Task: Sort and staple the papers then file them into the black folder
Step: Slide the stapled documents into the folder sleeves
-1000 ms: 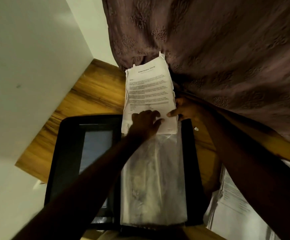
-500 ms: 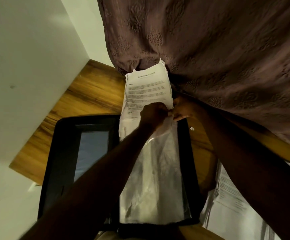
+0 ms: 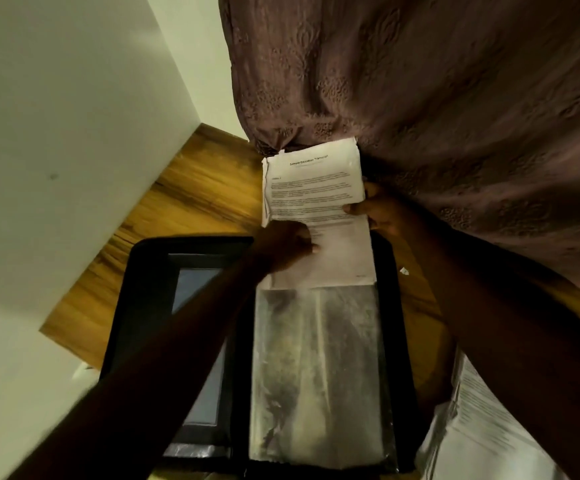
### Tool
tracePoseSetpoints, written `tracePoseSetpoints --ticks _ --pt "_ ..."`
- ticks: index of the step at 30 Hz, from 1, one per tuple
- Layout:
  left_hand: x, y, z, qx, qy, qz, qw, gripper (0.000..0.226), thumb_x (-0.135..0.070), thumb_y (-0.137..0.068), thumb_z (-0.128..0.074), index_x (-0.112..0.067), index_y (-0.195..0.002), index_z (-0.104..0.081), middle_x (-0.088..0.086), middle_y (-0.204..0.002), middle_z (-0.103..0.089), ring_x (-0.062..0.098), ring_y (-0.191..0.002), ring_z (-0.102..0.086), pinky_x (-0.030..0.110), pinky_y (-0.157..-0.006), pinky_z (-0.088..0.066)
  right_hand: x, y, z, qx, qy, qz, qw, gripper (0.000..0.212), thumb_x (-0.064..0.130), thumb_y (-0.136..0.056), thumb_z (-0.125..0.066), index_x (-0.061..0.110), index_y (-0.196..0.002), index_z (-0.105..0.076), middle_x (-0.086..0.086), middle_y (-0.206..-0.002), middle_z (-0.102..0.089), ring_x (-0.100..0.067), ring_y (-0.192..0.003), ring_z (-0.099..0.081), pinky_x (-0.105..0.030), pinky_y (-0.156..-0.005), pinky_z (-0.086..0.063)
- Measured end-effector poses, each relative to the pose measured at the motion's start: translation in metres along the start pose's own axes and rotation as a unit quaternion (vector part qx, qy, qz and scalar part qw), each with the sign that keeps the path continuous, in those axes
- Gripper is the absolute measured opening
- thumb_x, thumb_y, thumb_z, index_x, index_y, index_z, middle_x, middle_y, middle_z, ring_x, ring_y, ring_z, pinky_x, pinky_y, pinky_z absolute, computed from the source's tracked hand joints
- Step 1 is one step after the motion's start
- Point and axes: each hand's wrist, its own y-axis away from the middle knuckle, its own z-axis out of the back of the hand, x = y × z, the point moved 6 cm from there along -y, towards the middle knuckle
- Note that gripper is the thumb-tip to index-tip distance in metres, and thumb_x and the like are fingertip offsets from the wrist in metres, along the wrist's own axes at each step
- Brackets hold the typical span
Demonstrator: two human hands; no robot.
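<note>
A black folder [image 3: 150, 271] lies open on the wooden table [image 3: 184, 202]. Its right half holds a clear plastic sleeve [image 3: 319, 375]. A printed set of papers [image 3: 312, 188] sticks out of the sleeve's top end, with its lower part inside the plastic. My left hand [image 3: 288, 247] grips the sleeve's top edge at the left of the sheets, fingers curled. My right hand [image 3: 378, 213] pinches the papers' right edge, thumb on the printed face.
A brown embossed curtain [image 3: 437, 98] hangs right behind the papers. A white wall [image 3: 56, 133] borders the table on the left. More printed sheets [image 3: 482, 434] lie at the lower right, beside the folder. A small white scrap [image 3: 404, 270] sits right of the folder.
The papers have slid further down into the sleeve. My left hand shifted to the left edge of the sleeve's mouth, and my right hand moved up along the papers' right edge.
</note>
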Motion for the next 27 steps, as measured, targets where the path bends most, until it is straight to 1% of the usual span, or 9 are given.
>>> tracePoseSetpoints --ticks 3,7,10,14,17,20,23,25,27 --pt "0.021 0.003 0.013 0.041 -0.111 0.003 0.993 0.022 -0.034 -0.089 -0.073 -0.018 -0.104 -0.075 0.002 -0.116 -0.072 0.020 -0.111 -0.064 0.027 -0.094 -0.046 0.000 0.003 -0.003 0.035 -0.010 0.000 0.999 0.060 0.003 -0.082 -0.075 0.019 -0.137 -0.056 -0.005 -0.130 -0.066 -0.024 -0.117 -0.064 -0.045 -0.085 -0.057" --pt "0.024 -0.002 0.018 0.011 -0.136 -0.008 0.991 0.016 -0.034 -0.089 -0.070 -0.025 -0.101 -0.077 -0.004 -0.116 -0.072 0.019 -0.116 -0.061 0.035 -0.104 -0.044 -0.010 0.002 -0.011 0.056 0.027 -0.044 0.997 0.054 -0.002 -0.083 -0.074 0.018 -0.132 -0.062 -0.003 -0.125 -0.069 -0.023 -0.115 -0.064 -0.049 -0.093 -0.055" --pt "0.020 -0.002 0.016 0.008 -0.143 -0.015 0.990 0.018 -0.033 -0.089 -0.070 -0.024 -0.105 -0.076 -0.003 -0.120 -0.071 0.021 -0.120 -0.060 0.041 -0.108 -0.042 -0.009 0.004 -0.013 0.069 0.031 -0.068 0.995 0.046 -0.005 -0.083 -0.072 0.019 -0.122 -0.066 0.002 -0.111 -0.072 -0.020 -0.105 -0.067 -0.040 -0.080 -0.059" --pt "0.027 0.000 0.017 0.003 -0.107 0.009 0.994 0.018 -0.033 -0.091 -0.069 -0.024 -0.105 -0.075 -0.003 -0.121 -0.071 0.020 -0.120 -0.060 0.045 -0.113 -0.038 -0.013 0.008 -0.007 0.086 0.059 -0.089 0.991 0.051 -0.004 -0.080 -0.077 0.017 -0.125 -0.065 -0.001 -0.116 -0.072 -0.021 -0.106 -0.068 -0.037 -0.074 -0.060" --pt "0.023 0.000 0.013 0.032 -0.054 0.006 0.998 0.025 -0.036 -0.094 -0.067 -0.021 -0.112 -0.074 -0.001 -0.124 -0.070 0.019 -0.119 -0.061 0.036 -0.106 -0.046 -0.009 0.005 -0.002 0.068 0.052 -0.068 0.994 0.049 -0.003 -0.081 -0.076 0.017 -0.124 -0.065 -0.003 -0.119 -0.071 -0.024 -0.110 -0.066 -0.043 -0.083 -0.059" --pt "-0.007 -0.001 -0.003 0.068 0.015 -0.041 0.997 0.024 -0.044 -0.090 -0.070 -0.022 -0.101 -0.073 -0.003 -0.118 -0.070 0.016 -0.114 -0.062 0.033 -0.101 -0.049 -0.005 0.004 -0.002 0.056 0.039 -0.051 0.996 0.050 -0.001 -0.082 -0.075 0.017 -0.128 -0.064 -0.005 -0.124 -0.070 -0.026 -0.114 -0.065 -0.050 -0.093 -0.055" --pt "-0.041 -0.008 -0.025 0.067 0.038 -0.053 0.996 0.031 -0.053 -0.088 -0.069 -0.023 -0.088 -0.072 -0.004 -0.103 -0.071 0.018 -0.103 -0.063 0.038 -0.095 -0.051 -0.004 0.001 -0.005 0.054 0.034 -0.047 0.997 0.051 0.005 -0.083 -0.075 0.020 -0.130 -0.063 -0.002 -0.121 -0.071 -0.025 -0.112 -0.066 -0.048 -0.087 -0.057" --pt "-0.061 -0.016 -0.034 0.046 0.042 -0.060 0.996 0.034 -0.054 -0.085 -0.069 -0.020 -0.083 -0.072 -0.001 -0.099 -0.072 0.021 -0.101 -0.065 0.040 -0.091 -0.051 0.000 -0.002 -0.007 0.034 0.015 -0.050 0.998 0.041 0.015 -0.088 -0.073 0.022 -0.127 -0.065 0.000 -0.116 -0.073 -0.025 -0.108 -0.068 -0.044 -0.079 -0.058" --pt "-0.072 -0.023 -0.041 0.035 0.038 -0.040 0.998 0.027 -0.051 -0.085 -0.070 -0.025 -0.078 -0.065 0.002 -0.100 -0.071 0.025 -0.102 -0.064 0.042 -0.090 -0.052 0.005 -0.003 -0.009 0.018 -0.005 -0.055 0.998 0.033 0.022 -0.094 -0.068 0.023 -0.127 -0.064 0.001 -0.111 -0.074 -0.024 -0.103 -0.070 -0.041 -0.073 -0.060"
